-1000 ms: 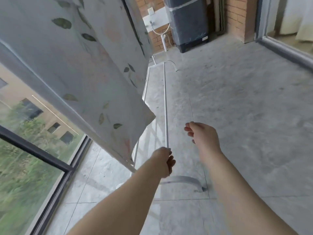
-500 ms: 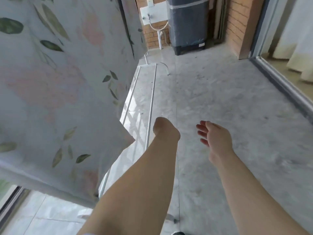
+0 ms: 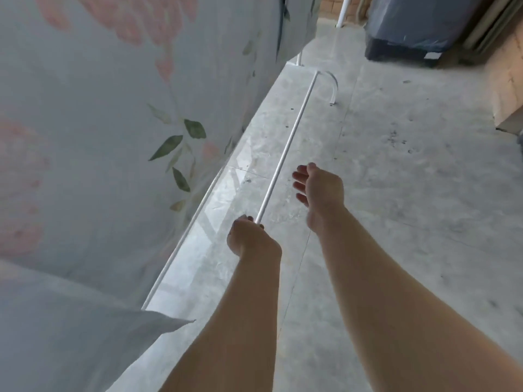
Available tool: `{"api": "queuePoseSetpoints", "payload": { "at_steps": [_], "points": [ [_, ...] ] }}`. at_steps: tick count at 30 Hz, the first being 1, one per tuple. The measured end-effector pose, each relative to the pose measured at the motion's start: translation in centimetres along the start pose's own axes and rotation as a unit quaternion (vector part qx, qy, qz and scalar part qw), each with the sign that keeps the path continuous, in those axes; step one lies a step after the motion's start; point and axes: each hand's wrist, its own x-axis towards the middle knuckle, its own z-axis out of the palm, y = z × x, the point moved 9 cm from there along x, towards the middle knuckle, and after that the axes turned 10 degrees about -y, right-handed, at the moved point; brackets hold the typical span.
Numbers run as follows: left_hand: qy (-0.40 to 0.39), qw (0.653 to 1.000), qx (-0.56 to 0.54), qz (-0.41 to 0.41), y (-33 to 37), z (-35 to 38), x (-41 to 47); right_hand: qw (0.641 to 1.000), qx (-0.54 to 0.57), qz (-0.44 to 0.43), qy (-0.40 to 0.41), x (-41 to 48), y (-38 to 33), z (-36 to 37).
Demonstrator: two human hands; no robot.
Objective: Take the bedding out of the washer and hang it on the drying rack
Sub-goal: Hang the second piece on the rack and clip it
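Note:
A pale floral sheet (image 3: 107, 131) with pink flowers and green leaves hangs over the drying rack and fills the left side of the view. Two thin white rack bars run along the floor; the right bar (image 3: 291, 140) ends in a curved foot at the far end. My left hand (image 3: 249, 239) is curled round the near part of that right bar. My right hand (image 3: 317, 188) hovers just to the right of the bar, fingers relaxed and holding nothing. The dark washer (image 3: 418, 26) stands at the far end.
The grey tiled floor (image 3: 410, 193) spreads out to the right. A brick wall corner (image 3: 509, 89) juts in at the far right. A white pipe (image 3: 343, 9) runs up the wall left of the washer.
My view has dropped lower and closer to the sheet. My left hand now grips the right rack bar again, and my right hand has moved closer to that bar.

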Motion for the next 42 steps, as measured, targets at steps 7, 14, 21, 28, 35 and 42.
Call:
{"api": "queuePoseSetpoints", "payload": {
  "at_steps": [7, 14, 21, 28, 35, 42],
  "points": [
    [-0.113, 0.987, -0.113, -0.004, 3.6, 2.6, 10.4, 0.972, 0.099, 0.097, -0.191, 9.8, 4.1, 12.6],
    [-0.237, 0.918, -0.26, 0.181, 8.6, -1.9, 11.5, 0.887, 0.264, 0.141, -0.351, 11.8, 6.4, 21.0],
    [-0.237, 0.917, -0.217, 0.235, 7.5, -2.3, 9.5, 0.858, 0.318, 0.174, -0.365, 12.3, 6.0, 21.2],
    [-0.329, 0.879, -0.198, 0.282, 6.2, -2.7, 8.0, 0.87, 0.321, 0.172, -0.334, 13.9, 7.2, 21.5],
    [-0.265, 0.896, -0.22, 0.282, 8.4, -1.7, 8.2, 0.84, 0.374, 0.178, -0.351, 14.3, 6.8, 22.2],
    [-0.299, 0.882, -0.235, 0.278, 9.8, -1.8, 8.6, 0.825, 0.399, 0.162, -0.365, 15.2, 6.4, 22.1]
  ]
}}
